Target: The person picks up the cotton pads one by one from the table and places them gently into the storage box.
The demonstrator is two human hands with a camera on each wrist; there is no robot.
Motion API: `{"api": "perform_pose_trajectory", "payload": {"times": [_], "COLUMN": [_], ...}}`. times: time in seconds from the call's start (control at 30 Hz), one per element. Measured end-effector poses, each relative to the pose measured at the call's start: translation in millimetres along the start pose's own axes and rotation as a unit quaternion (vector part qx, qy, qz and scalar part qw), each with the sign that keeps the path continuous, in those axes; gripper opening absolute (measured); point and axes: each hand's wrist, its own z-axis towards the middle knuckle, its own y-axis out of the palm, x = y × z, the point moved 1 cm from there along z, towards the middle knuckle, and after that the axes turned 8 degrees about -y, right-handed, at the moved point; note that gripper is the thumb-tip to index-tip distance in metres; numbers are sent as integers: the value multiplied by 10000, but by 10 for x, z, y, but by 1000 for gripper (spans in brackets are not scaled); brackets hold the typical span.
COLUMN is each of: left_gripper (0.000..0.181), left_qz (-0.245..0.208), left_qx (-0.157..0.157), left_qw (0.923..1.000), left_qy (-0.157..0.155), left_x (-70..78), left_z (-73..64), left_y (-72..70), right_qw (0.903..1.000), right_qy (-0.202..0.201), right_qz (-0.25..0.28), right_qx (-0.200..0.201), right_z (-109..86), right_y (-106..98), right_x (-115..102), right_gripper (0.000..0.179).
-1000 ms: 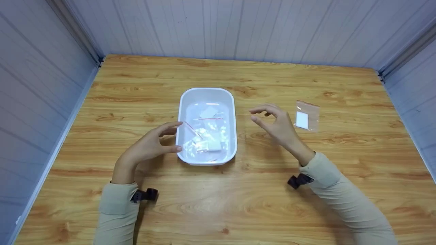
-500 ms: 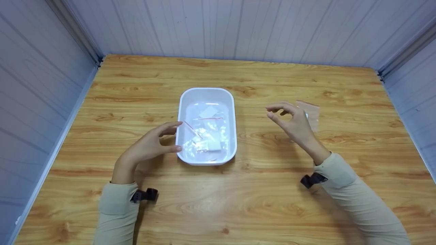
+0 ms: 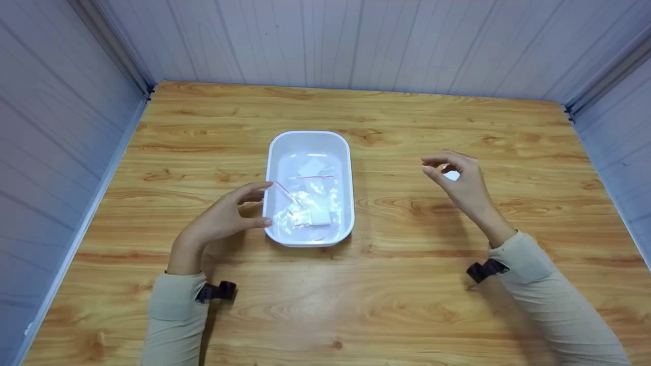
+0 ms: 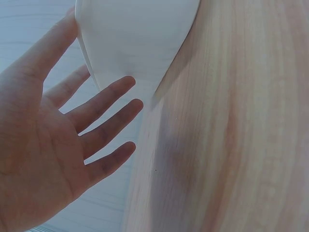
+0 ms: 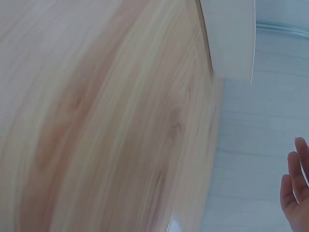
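In the head view, my left hand rests its thumb and a fingertip on the left rim of a white plastic tub. The left wrist view shows the other fingers spread loosely beside the tub's wall. Clear zip bags with red seals and white contents lie inside the tub. To the right, my right hand hovers with bent fingers over another zip bag. Only that bag's white insert and part of its red seal show; the hand covers the rest.
The tub stands on a wood-grain table. Pale panel walls enclose the back and both sides. Each wrist wears a small black camera.
My right hand has moved right, away from the tub's side, until it is over the lone zip bag. The left hand and the tub have stayed put.
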Motion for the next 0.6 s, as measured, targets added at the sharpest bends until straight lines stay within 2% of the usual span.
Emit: {"api": "perform_pose_trajectory", "payload": {"times": [0.23,0.47,0.6], "left_gripper": [81,79,80], "left_qz": [41,5,7], "left_qx": [-6,-32,-33], "left_qw": [10000,10000,9999], "left_qy": [-80,-75,-104], "left_x": [3,-9,-10], "left_z": [-7,-7,-5], "left_y": [-3,-8,-6], "right_qw": [9986,9992,9990], "right_qy": [530,366,355], "right_qz": [-33,-175,-272], "right_qx": [44,-21,-63], "right_z": [-58,-76,-102], "right_y": [-156,-292,-374], "right_x": [122,313,581], "right_gripper": [21,22,22]}}
